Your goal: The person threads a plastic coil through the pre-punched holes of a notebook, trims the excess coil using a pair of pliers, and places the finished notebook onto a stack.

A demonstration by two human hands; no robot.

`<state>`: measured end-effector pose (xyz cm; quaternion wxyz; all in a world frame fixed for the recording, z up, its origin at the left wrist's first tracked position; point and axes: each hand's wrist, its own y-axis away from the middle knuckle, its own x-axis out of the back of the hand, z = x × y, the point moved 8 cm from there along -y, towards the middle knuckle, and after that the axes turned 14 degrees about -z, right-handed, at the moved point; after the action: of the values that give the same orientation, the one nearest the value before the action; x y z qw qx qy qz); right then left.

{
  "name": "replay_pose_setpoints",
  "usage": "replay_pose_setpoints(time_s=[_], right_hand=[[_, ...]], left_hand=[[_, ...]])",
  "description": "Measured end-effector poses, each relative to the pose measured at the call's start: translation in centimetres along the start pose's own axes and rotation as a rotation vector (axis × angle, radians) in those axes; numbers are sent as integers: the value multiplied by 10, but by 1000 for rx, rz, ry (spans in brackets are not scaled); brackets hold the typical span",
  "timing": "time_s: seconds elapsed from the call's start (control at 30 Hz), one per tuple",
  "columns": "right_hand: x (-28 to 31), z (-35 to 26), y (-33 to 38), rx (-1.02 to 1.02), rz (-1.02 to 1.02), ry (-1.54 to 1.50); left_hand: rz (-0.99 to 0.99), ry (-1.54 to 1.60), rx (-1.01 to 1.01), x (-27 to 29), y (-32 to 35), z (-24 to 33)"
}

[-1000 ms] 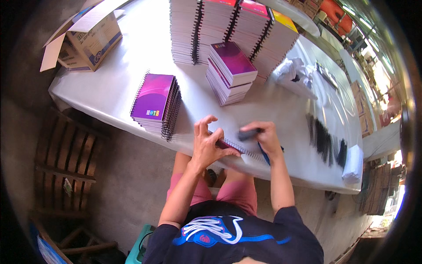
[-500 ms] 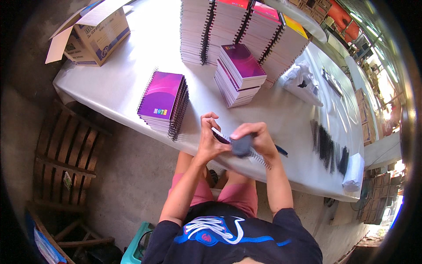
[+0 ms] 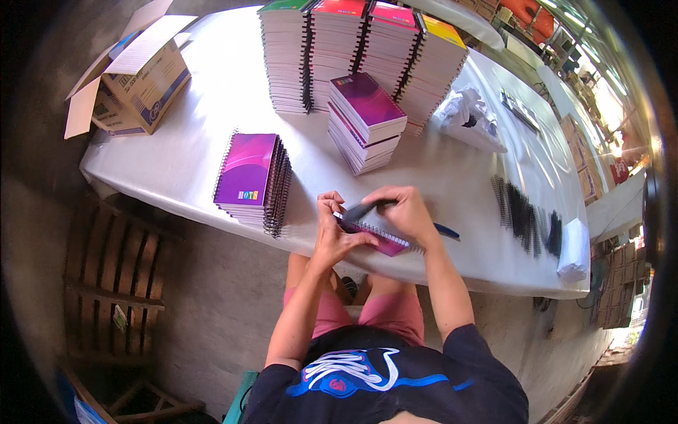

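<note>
A purple notebook lies at the near edge of the white table. My left hand presses on its left end. My right hand rests over its top edge and grips a dark spiral wire that runs toward my left fingers. A blue-handled tool lies just right of my right hand. A bound stack of purple spiral notebooks sits to the left. A second purple stack stands behind my hands.
Tall piles of notebooks line the back of the table. Loose black spiral wires lie to the right, next to a white wrapped bundle. An open cardboard box sits at the far left corner. Wooden pallets stand below left.
Both hands drew together over the notebook. The right hand lifted the dark wire off the table and brought it to the notebook's edge. The view shifted a little downward.
</note>
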<state>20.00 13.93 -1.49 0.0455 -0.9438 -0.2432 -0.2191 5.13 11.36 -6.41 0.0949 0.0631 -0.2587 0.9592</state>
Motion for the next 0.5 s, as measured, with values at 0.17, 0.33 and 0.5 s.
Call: replay_pose_setpoints(time_s=[0.17, 0.33, 0.5], right_hand=[[98, 49, 56, -127, 417, 600], [75, 34, 119, -399, 507, 792], [13, 55, 141, -447, 347, 995]], left_hand=[[-82, 292, 42, -10, -3, -6], [-119, 405, 185, -3, 7, -8], [219, 629, 147, -6, 10, 2]])
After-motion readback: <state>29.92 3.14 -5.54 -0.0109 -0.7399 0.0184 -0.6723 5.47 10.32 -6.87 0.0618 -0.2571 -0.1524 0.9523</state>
